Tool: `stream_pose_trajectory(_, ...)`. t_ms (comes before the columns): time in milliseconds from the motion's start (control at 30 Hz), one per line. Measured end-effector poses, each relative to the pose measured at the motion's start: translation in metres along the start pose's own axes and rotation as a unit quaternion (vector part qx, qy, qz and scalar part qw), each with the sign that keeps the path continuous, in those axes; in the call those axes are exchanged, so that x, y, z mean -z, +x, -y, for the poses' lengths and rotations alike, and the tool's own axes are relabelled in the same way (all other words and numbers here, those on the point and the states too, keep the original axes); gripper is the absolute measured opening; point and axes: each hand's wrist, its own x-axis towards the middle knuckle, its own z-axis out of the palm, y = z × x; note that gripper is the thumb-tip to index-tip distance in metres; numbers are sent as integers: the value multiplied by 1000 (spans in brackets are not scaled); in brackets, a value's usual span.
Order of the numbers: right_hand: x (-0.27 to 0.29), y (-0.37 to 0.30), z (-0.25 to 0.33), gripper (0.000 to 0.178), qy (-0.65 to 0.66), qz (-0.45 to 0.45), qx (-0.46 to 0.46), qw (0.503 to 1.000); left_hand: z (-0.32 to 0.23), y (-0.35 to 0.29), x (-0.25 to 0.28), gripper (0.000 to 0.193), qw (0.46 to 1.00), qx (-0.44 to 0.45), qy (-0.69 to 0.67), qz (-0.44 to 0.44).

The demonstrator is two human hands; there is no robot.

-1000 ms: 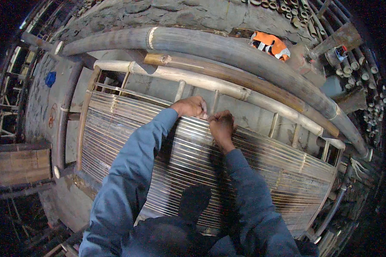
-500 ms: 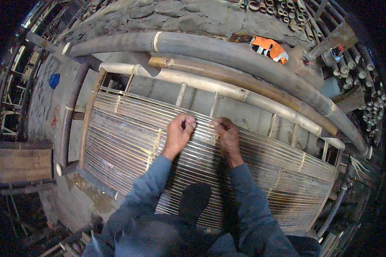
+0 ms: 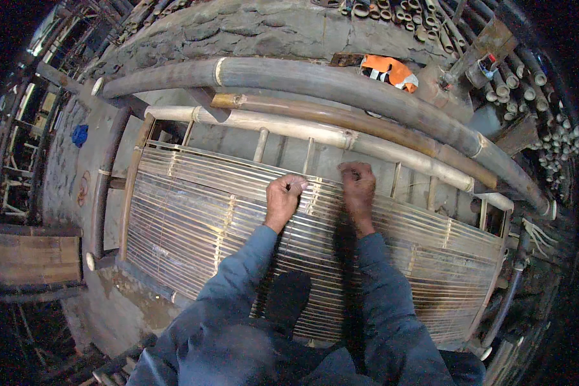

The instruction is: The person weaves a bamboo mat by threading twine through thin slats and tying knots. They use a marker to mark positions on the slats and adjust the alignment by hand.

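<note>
In front of me lies a bamboo bench seat of many thin parallel slats (image 3: 186, 212), crossed by pale tie lines. My left hand (image 3: 284, 201) is closed in a pinch at the top slats, just left of a pale cross tie (image 3: 314, 196). To its right, my right hand (image 3: 358, 188) is raised at the far edge of the slats, its fingers curled together and slightly blurred. Whatever is between the fingers of either hand is too thin or hidden to make out. A dark-covered foot (image 3: 289, 299) rests on the slats below.
A pale bamboo rail (image 3: 270, 124), a brown pole (image 3: 341, 117) and a thick grey bamboo pole (image 3: 289, 74) run along the far side. Beyond them lie an orange and white cloth (image 3: 389, 72) and stacked bamboo (image 3: 424, 19). A small bamboo panel (image 3: 35, 257) stands at left.
My right hand has moved away from the left, to the right and slightly up. My left hand has shifted a little right across the slats. The view has shifted slightly.
</note>
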Motion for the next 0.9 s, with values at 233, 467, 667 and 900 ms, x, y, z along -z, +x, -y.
stream_pose_trajectory(233, 27, -4, -32, 22, -47, 70, -45, 995, 18, 8, 7, 13, 998, 40, -51, 13)
stream_pose_trajectory(467, -18, -18, -13, 37, -173, 146, 140, 964, 17, 9, 8, 11, 998, 18, -50, 28)
stream_pose_trajectory(667, -5, 23, -9, 18, -79, 339, 27, 937, 6, 15, 10, 9, 988, 91, -108, 68)
stream_pose_trajectory(900, 82, 27, -14, 20, -32, 288, 13, 957, 8, 17, 6, 7, 972, 139, -191, 14)
